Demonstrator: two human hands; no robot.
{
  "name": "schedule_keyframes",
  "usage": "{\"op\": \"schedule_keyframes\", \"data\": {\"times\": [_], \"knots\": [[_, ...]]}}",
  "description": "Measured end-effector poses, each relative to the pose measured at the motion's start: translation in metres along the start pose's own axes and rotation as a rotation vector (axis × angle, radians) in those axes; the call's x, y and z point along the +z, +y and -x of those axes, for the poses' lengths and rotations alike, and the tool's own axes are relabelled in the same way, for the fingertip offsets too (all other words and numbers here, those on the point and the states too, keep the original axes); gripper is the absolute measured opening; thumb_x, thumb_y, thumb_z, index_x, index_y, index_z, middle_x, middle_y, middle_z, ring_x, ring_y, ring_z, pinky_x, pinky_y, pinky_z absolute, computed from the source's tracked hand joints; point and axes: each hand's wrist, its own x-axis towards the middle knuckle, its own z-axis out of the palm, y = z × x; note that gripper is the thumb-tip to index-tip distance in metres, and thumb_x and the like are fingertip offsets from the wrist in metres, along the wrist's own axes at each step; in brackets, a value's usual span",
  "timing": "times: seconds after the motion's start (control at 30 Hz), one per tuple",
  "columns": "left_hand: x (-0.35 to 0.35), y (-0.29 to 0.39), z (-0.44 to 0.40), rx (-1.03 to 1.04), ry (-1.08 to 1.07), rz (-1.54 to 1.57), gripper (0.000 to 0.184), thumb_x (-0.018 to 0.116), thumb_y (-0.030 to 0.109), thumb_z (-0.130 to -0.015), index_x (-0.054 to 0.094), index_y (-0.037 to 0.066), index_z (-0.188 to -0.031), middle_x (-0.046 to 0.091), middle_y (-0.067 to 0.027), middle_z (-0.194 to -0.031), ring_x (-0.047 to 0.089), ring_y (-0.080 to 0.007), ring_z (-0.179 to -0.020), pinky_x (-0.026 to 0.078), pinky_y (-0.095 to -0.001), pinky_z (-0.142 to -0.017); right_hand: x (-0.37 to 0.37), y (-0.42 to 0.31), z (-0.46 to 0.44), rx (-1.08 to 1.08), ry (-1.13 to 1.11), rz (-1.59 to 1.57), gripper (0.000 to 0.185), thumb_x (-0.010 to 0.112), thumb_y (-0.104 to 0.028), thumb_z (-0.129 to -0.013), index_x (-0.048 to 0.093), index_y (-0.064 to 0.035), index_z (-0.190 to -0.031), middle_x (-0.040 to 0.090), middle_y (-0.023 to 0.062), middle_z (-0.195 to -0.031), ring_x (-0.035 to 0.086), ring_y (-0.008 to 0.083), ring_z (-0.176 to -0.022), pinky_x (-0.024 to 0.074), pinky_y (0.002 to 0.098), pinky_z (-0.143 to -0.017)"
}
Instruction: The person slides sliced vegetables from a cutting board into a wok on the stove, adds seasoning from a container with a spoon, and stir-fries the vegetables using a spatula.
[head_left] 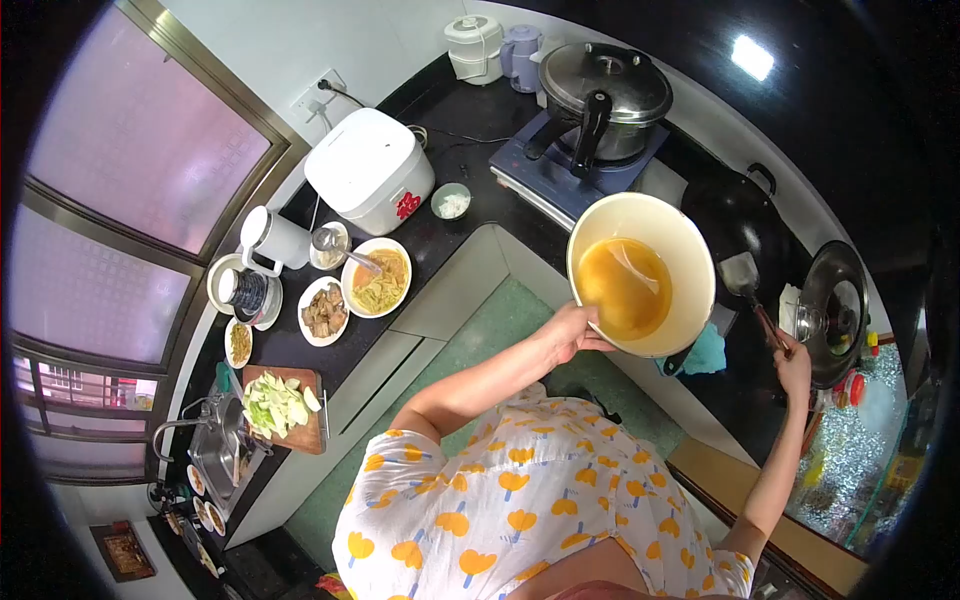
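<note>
The fingers of the left hand [572,335] are pressed against the near edge of a round cream pot [692,270], gripping its rim. The pot, smooth-walled with a thin dark rim, is held in front of the body beside the wok [735,220], its mouth facing up; a translucent amber liquid [612,300] with a pale glare lies within. The fingers of the right hand [793,368] are curled around the slender handle of a spatula [740,274], whose flat, dull metal blade lies at the edge of the black, round-bottomed wok. Near the right hand stands a dark-rimmed lid [848,300] with a glass centre; a crumpled teal cloth [707,352] lies just beside the pot. Farther out, a polished metal pressure cooker [610,95] sits on a flat blue stove [525,178]. Along the glossy black desk [450,165] are a box-shaped white rice cooker [365,170], round plates of food [378,280] and a wooden board [313,440] heaped with pale green chopped vegetables [278,402], beside a stainless sink [212,455].
</note>
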Motion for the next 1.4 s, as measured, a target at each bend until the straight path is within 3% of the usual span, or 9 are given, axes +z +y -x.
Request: {"op": "schedule_keyframes", "data": {"times": [0.1, 0.13, 0.2, 0.3, 0.53, 0.8, 1.2, 1.33, 1.4], "knots": [[-0.009, -0.008, 0.004, -0.007, 0.069, 0.019, 0.045, 0.051, 0.010, -0.085, 0.041, -0.009, -0.125, 0.057, -0.0221, -0.114, 0.062, -0.0324, -0.099, 0.053, -0.0445, -0.087, 0.022, -0.001, -0.024, -0.173, -0.002, -0.045, 0.041, 0.053, -0.008, -0.081, 0.059, -0.0095, -0.121, 0.063, 0.0156, -0.112, 0.062, 0.0232, -0.101, 0.0451, 0.0297, -0.087], [-0.011, -0.008, 0.007, -0.006, 0.076, -0.008, 0.046, 0.053, 0.011, -0.085, 0.042, -0.009, -0.124, 0.057, -0.0221, -0.115, 0.061, -0.0327, -0.102, 0.052, -0.0443, -0.088, 0.032, 0.002, -0.032, -0.331, 0.154, -0.019, 0.044, 0.051, -0.012, -0.080, 0.057, -0.0079, -0.123, 0.068, 0.0119, -0.090, 0.063, 0.0168, -0.075, 0.0477, 0.0301, -0.072], [-0.016, -0.011, 0.009, -0.034, 0.046, -0.052, 0.045, 0.053, 0.013, -0.085, 0.044, -0.009, -0.123, 0.057, -0.0212, -0.116, 0.061, -0.0314, -0.103, 0.052, -0.0426, -0.089, 0.031, -0.018, -0.036, -0.253, 0.232, 0.059, 0.045, 0.054, -0.016, -0.079, 0.057, -0.0192, -0.124, 0.064, 0.0189, -0.100, 0.063, 0.0332, -0.091, 0.0478, 0.0376, -0.080], [-0.017, -0.008, 0.015, -0.032, 0.061, -0.052, 0.043, 0.047, 0.008, -0.085, 0.041, -0.010, -0.124, 0.055, -0.0228, -0.117, 0.062, -0.0297, -0.100, 0.056, -0.0388, -0.082, 0.026, -0.039, -0.038, -0.171, 0.429, 0.322, 0.045, 0.055, -0.015, -0.079, 0.057, -0.0214, -0.123, 0.064, 0.0218, -0.087, 0.061, 0.0398, -0.079, 0.0490, 0.0469, -0.072], [-0.019, -0.008, 0.027, -0.048, 0.083, -0.050, 0.042, 0.043, 0.004, -0.083, 0.037, -0.019, -0.118, 0.058, -0.0276, -0.107, 0.065, -0.0341, -0.091, 0.060, -0.0365, -0.073, 0.005, -0.030, -0.005, -0.208, 0.535, 0.648, 0.048, 0.061, -0.006, -0.072, 0.060, -0.0178, -0.119, 0.062, 0.0214, -0.080, 0.063, 0.0350, -0.065, 0.0516, 0.0441, -0.058], [-0.024, -0.017, 0.024, -0.078, 0.071, -0.025, 0.042, 0.043, 0.002, -0.081, 0.038, -0.020, -0.117, 0.060, -0.0276, -0.103, 0.066, -0.0337, -0.088, 0.061, -0.0348, -0.072, 0.038, -0.023, 0.005, -0.306, 0.549, 0.469, 0.055, 0.057, 0.002, -0.073, 0.057, -0.0229, -0.122, 0.053, 0.0143, -0.082, 0.060, 0.0317, -0.068, 0.0510, 0.0417, -0.058], [-0.012, -0.022, 0.032, -0.070, 0.087, -0.021, 0.045, 0.048, 0.003, -0.080, 0.040, -0.019, -0.118, 0.061, -0.0254, -0.103, 0.068, -0.0303, -0.083, 0.061, -0.0332, -0.069, 0.103, -0.005, 0.000, -0.280, 0.574, 0.708, 0.042, 0.057, -0.010, -0.082, 0.057, -0.0288, -0.120, 0.044, 0.0082, -0.094, 0.055, 0.0224, -0.079, 0.0528, 0.0308, -0.055], [-0.009, -0.029, 0.032, -0.074, 0.087, -0.016, 0.045, 0.048, 0.005, -0.081, 0.041, -0.018, -0.119, 0.060, -0.0249, -0.104, 0.067, -0.0298, -0.086, 0.060, -0.0343, -0.071, 0.118, 0.002, -0.006, -0.314, 0.600, 0.624, 0.031, 0.059, -0.021, -0.085, 0.057, -0.0216, -0.116, 0.048, 0.0098, -0.097, 0.057, 0.0269, -0.080, 0.0519, 0.0371, -0.061], [-0.010, -0.035, 0.032, -0.045, 0.106, -0.019, 0.044, 0.048, 0.005, -0.082, 0.041, -0.017, -0.119, 0.060, -0.0248, -0.105, 0.066, -0.0295, -0.089, 0.060, -0.0353, -0.072, 0.128, 0.001, -0.015, -0.083, 0.646, 0.097, 0.033, 0.059, -0.035, -0.086, 0.054, -0.0117, -0.109, 0.054, 0.0165, -0.097, 0.058, 0.0362, -0.084, 0.0490, 0.0450, -0.068]]}}
